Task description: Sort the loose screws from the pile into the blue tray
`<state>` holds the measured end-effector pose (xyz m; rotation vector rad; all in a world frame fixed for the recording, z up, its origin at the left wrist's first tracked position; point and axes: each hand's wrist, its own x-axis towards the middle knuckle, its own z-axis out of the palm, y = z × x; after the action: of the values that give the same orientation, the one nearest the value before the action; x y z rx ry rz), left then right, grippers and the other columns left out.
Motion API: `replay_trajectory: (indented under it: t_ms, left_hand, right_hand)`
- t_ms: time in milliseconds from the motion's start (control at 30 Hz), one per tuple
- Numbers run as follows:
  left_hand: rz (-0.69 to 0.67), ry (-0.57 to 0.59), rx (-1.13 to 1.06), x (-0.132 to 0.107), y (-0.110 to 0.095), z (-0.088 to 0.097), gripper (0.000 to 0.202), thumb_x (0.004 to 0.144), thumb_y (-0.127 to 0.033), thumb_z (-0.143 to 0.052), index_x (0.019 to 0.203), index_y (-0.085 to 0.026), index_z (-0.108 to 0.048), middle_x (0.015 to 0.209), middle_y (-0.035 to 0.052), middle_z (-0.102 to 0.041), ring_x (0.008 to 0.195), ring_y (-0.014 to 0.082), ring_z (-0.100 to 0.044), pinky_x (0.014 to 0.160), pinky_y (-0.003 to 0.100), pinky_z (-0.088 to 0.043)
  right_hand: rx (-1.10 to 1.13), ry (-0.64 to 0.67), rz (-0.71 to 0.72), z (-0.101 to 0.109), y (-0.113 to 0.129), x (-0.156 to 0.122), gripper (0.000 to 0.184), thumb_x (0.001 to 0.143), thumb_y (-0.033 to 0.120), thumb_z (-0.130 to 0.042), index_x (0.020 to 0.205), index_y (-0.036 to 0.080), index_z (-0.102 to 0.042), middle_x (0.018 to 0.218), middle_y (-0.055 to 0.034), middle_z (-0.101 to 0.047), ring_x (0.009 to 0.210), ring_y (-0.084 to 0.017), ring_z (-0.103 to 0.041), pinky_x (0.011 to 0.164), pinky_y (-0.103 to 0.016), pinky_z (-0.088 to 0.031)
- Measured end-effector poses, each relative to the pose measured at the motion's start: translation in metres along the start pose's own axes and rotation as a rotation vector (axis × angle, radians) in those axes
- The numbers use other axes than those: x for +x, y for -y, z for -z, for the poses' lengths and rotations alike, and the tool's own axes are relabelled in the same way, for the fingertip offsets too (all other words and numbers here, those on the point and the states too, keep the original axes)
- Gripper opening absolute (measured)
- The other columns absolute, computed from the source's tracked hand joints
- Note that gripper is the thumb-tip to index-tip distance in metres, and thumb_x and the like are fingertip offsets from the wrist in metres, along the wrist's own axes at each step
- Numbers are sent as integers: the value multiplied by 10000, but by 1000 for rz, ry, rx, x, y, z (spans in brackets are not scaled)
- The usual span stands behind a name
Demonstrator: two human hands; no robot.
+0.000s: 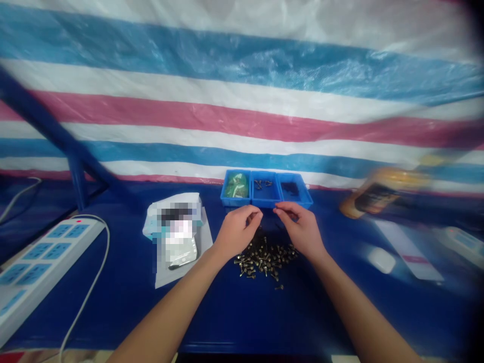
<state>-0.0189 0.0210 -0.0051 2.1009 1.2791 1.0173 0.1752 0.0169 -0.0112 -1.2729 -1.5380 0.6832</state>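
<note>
My left hand [238,228] is closed in a pinch above the far left side of a pile of small brass-coloured screws [266,259]. Opposite it, my right hand [302,229] also pinches, its fingertips near the front of the blue bins. Whatever lies between the fingers of either hand is too small to make out. Three joined blue bins [265,204] stand just beyond my hands. The left one holds a green plastic bag [237,186], the middle one several screws [262,184], and the right one dark small parts [290,188].
To the left are a white power strip [49,257] with its cable and a white packet [172,204] on a paper sheet. A blurred yellowish bottle [378,191], a white rounded case [381,259] and a pale flat box [410,252] lie right. Striped sheeting [242,121] hangs behind.
</note>
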Motion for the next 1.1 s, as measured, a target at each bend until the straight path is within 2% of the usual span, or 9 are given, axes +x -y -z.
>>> replay_trajectory:
  t_ms: [100,233,300,467,600,767,967,1100]
  left_hand:
    - [-17,12,22,0,0,-1,220,978,-312,-462,930,-214,-653,805,-4,-656,710,140,-575,676,272,-405]
    - [-20,22,28,0,1,-2,217,974,-311,-465,940,-218,-658,803,1,-660,709,145,-578,669,275,-416]
    - [-19,28,24,-1,2,-4,186,956,-315,-501,959,-222,-662,813,2,-667,715,147,-586,677,276,-431]
    - [-41,65,32,-3,0,-5,139,889,-318,-611,991,-241,-665,846,-2,-672,738,148,-600,687,273,-456]
    - [-69,67,57,-4,-1,-4,163,869,-338,-643,1004,-248,-661,841,0,-659,739,152,-597,696,279,-462]
    - [-61,53,30,-3,-4,-2,195,935,-341,-561,1075,-244,-655,928,24,-683,807,166,-620,731,285,-469]
    - [-102,121,15,-4,-9,-1,243,995,-316,-447,991,-225,-672,926,19,-695,829,163,-629,777,288,-457]
    - [-68,107,8,-4,-8,0,267,1004,-344,-421,1070,-226,-651,968,24,-708,875,177,-649,804,296,-464]
  right_hand:
    - [174,52,-74,-1,1,0,184,855,358,-668,931,192,-689,927,-64,-734,877,-218,-697,831,-354,-537]
    - [219,114,-91,-2,1,0,323,864,320,-643,1164,198,-637,919,-44,-719,820,-184,-686,806,-337,-549]
    - [233,135,-108,-4,0,-1,355,863,314,-636,1201,206,-635,936,-40,-708,784,-174,-683,793,-336,-561]
    - [330,140,-171,-10,-2,-4,255,839,372,-667,1029,202,-678,1026,-66,-691,853,-205,-695,791,-356,-585]
    - [267,112,-154,-8,2,-3,246,805,412,-715,870,184,-651,897,-53,-691,839,-200,-662,765,-320,-548]
    - [237,152,-170,-5,9,-3,332,857,493,-641,748,187,-571,683,-10,-641,658,-151,-593,663,-273,-485]
    - [238,191,-147,-6,14,-5,390,890,498,-602,667,185,-538,618,13,-578,598,-123,-527,610,-246,-436]
    - [198,129,-184,-4,13,-2,478,885,525,-593,570,182,-487,548,20,-516,537,-111,-478,567,-242,-405]
